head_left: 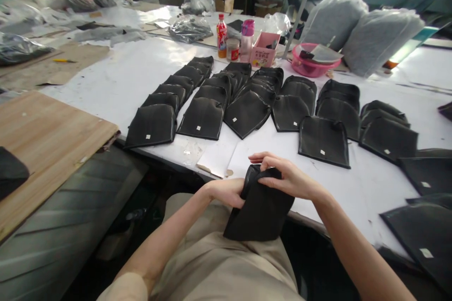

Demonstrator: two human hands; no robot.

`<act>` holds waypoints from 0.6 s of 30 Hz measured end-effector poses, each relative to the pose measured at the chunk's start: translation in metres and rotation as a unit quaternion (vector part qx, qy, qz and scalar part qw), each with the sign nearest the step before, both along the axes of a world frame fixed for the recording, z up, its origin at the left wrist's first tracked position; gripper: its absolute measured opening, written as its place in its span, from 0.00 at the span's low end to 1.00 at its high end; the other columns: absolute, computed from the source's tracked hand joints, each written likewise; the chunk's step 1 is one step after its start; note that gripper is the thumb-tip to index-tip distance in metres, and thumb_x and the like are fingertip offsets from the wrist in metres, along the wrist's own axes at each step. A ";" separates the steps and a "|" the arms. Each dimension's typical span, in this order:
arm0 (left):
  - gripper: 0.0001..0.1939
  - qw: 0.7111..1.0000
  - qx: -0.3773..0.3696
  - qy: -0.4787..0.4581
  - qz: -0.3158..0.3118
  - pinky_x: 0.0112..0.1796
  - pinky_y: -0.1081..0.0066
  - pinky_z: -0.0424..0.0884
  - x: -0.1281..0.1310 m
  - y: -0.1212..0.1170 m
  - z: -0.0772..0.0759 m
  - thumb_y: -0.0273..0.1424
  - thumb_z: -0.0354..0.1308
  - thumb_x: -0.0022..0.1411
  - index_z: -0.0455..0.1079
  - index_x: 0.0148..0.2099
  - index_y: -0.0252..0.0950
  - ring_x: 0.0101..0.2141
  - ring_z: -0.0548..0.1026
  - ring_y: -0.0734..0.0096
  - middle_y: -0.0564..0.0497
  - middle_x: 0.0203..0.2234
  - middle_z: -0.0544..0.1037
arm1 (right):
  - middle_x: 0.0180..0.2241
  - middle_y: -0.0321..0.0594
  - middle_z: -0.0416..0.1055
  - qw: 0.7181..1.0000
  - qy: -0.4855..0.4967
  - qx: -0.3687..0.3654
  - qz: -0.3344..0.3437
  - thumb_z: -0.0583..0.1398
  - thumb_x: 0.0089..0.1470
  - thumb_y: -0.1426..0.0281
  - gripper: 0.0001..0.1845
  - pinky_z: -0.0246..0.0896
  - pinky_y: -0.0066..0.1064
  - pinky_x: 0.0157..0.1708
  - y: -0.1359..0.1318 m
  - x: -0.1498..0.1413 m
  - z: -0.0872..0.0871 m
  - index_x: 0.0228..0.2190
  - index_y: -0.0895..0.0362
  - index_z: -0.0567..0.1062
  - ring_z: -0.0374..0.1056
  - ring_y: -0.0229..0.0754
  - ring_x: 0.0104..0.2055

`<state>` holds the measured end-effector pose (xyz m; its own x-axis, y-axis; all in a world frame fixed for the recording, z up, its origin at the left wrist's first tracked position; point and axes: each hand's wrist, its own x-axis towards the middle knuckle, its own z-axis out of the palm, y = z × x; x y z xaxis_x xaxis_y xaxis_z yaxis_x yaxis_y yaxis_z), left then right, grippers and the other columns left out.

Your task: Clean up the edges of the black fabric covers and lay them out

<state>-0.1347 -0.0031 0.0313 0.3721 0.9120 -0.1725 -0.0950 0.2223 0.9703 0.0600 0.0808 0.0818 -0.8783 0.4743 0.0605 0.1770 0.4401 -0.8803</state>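
Observation:
A black fabric pouch (263,214) rests over my lap at the table's front edge, held between both hands. My left hand (228,192) reaches into its opening from the left, and most of the fingers are hidden inside. My right hand (284,176) pinches the upper rim between thumb and fingers. On the table ahead, similar black pieces lie in overlapping rows, several bearing a small pale label; the nearest is a black piece (323,141) just beyond my right hand.
A white-covered table (360,188) spreads in front, with a wooden board (52,146) at left. Along the back stand a red-labelled drink bottle (221,37), a pink-lidded bottle (247,40), a pink box (264,50), a pink basin (312,67) and grey wrapped bundles (379,40).

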 end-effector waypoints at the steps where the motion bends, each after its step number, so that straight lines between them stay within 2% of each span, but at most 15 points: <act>1: 0.10 0.999 -0.005 0.001 -0.037 0.31 0.69 0.76 0.001 0.000 0.002 0.23 0.69 0.37 0.77 0.27 0.36 0.28 0.77 0.60 0.55 0.20 0.77 | 0.52 0.43 0.73 1.000 -0.005 -0.010 -0.001 0.63 0.57 0.71 0.05 0.63 0.42 0.52 0.001 -0.001 -0.002 0.32 0.53 0.69 0.69 0.49 0.53; 3: 0.04 0.992 -0.016 0.004 -0.128 0.30 0.69 0.74 0.000 -0.002 0.002 0.27 0.68 0.42 0.76 0.25 0.36 0.28 0.76 0.60 0.55 0.19 0.76 | 0.47 0.42 0.76 0.999 -0.012 -0.022 -0.021 0.63 0.56 0.70 0.06 0.64 0.41 0.49 0.001 -0.001 -0.005 0.31 0.53 0.68 0.71 0.48 0.48; 4: 0.05 0.992 -0.023 0.001 -0.124 0.29 0.70 0.74 -0.001 -0.004 0.001 0.30 0.68 0.45 0.76 0.25 0.35 0.28 0.76 0.61 0.54 0.19 0.76 | 0.45 0.42 0.76 0.999 -0.012 -0.025 -0.042 0.63 0.56 0.70 0.07 0.64 0.40 0.48 0.000 0.001 -0.006 0.31 0.53 0.68 0.71 0.47 0.46; 6: 0.12 0.995 -0.049 -0.019 -0.082 0.30 0.71 0.72 -0.006 -0.013 -0.004 0.39 0.67 0.51 0.78 0.30 0.34 0.28 0.75 0.63 0.51 0.23 0.77 | 0.43 0.41 0.76 0.995 -0.001 -0.034 -0.094 0.63 0.55 0.70 0.08 0.64 0.38 0.47 0.000 0.006 -0.009 0.30 0.53 0.67 0.71 0.46 0.45; 8: 0.24 0.995 -0.078 -0.062 -0.032 0.30 0.72 0.70 -0.011 -0.027 -0.011 0.50 0.63 0.56 0.78 0.39 0.31 0.29 0.74 0.66 0.47 0.28 0.78 | 0.43 0.41 0.76 0.988 0.021 -0.054 -0.144 0.64 0.55 0.69 0.09 0.63 0.37 0.47 -0.001 0.013 -0.013 0.29 0.53 0.67 0.70 0.46 0.46; 10: 0.35 0.990 -0.087 -0.114 0.015 0.33 0.72 0.69 -0.015 -0.044 -0.018 0.58 0.61 0.52 0.76 0.45 0.30 0.32 0.75 0.66 0.43 0.33 0.78 | 0.43 0.41 0.76 0.978 0.047 -0.082 -0.187 0.65 0.54 0.68 0.11 0.62 0.37 0.47 -0.002 0.020 -0.017 0.28 0.53 0.67 0.70 0.47 0.48; 11: 0.38 0.987 -0.085 -0.131 0.040 0.35 0.72 0.69 -0.016 -0.052 -0.021 0.58 0.65 0.47 0.75 0.47 0.30 0.34 0.75 0.64 0.43 0.36 0.78 | 0.43 0.41 0.76 0.971 0.061 -0.098 -0.208 0.66 0.54 0.67 0.11 0.62 0.36 0.47 -0.003 0.023 -0.020 0.28 0.53 0.67 0.70 0.47 0.48; 13: 0.37 0.984 -0.094 -0.121 0.092 0.38 0.72 0.69 -0.014 -0.066 -0.024 0.51 0.73 0.41 0.74 0.48 0.32 0.37 0.75 0.63 0.45 0.38 0.78 | 0.43 0.41 0.76 0.956 0.084 -0.133 -0.247 0.67 0.53 0.67 0.12 0.62 0.36 0.47 -0.004 0.025 -0.026 0.28 0.53 0.67 0.69 0.46 0.48; 15: 0.26 0.978 -0.117 -0.075 0.159 0.37 0.73 0.68 -0.009 -0.075 -0.026 0.41 0.74 0.45 0.75 0.44 0.33 0.35 0.74 0.66 0.48 0.35 0.78 | 0.43 0.40 0.76 0.941 0.102 -0.162 -0.280 0.67 0.53 0.66 0.12 0.62 0.35 0.46 -0.006 0.025 -0.031 0.28 0.53 0.68 0.69 0.46 0.48; 17: 0.16 0.963 -0.132 -0.043 0.232 0.35 0.73 0.67 -0.002 -0.079 -0.029 0.37 0.71 0.51 0.75 0.37 0.32 0.31 0.72 0.70 0.50 0.30 0.77 | 0.43 0.40 0.76 0.929 0.109 -0.185 -0.303 0.67 0.53 0.65 0.12 0.63 0.34 0.45 -0.009 0.025 -0.035 0.29 0.53 0.68 0.69 0.45 0.47; 18: 0.14 0.954 -0.135 -0.042 0.263 0.34 0.74 0.67 0.000 -0.080 -0.032 0.37 0.70 0.52 0.75 0.34 0.31 0.30 0.71 0.71 0.51 0.28 0.76 | 0.44 0.40 0.76 0.924 0.109 -0.194 -0.311 0.67 0.53 0.64 0.13 0.63 0.34 0.44 -0.010 0.025 -0.037 0.29 0.53 0.68 0.69 0.45 0.47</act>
